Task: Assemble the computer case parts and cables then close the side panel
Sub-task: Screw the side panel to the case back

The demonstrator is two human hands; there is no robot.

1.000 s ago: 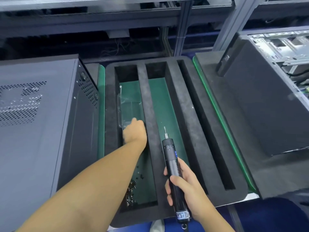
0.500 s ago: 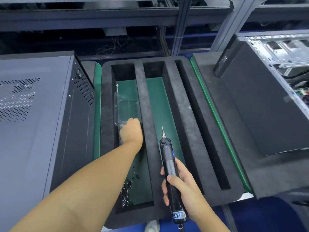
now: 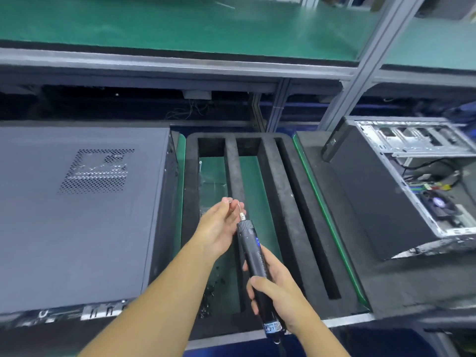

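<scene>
Now, my left hand (image 3: 219,228): up from tray (image 3: 190,176), fingertips (image 3: 227,201) at bit (image 3: 240,208); whether pinching a screw, cannot tell.
My right hand (image 3: 280,292): grasps screwdriver (image 3: 251,251).
Meaning: loading a screw, likely.

The right hand (image 3: 280,292) grips the screwdriver (image 3: 251,249); the left hand (image 3: 219,228) holds fingertips (image 3: 228,202) beside its bit (image 3: 240,208).

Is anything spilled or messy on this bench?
Yes, a little. Small dark screws lie loose and scattered at the near end of the left slot in the foam tray, not inside the clear container farther up the same slot.
</scene>
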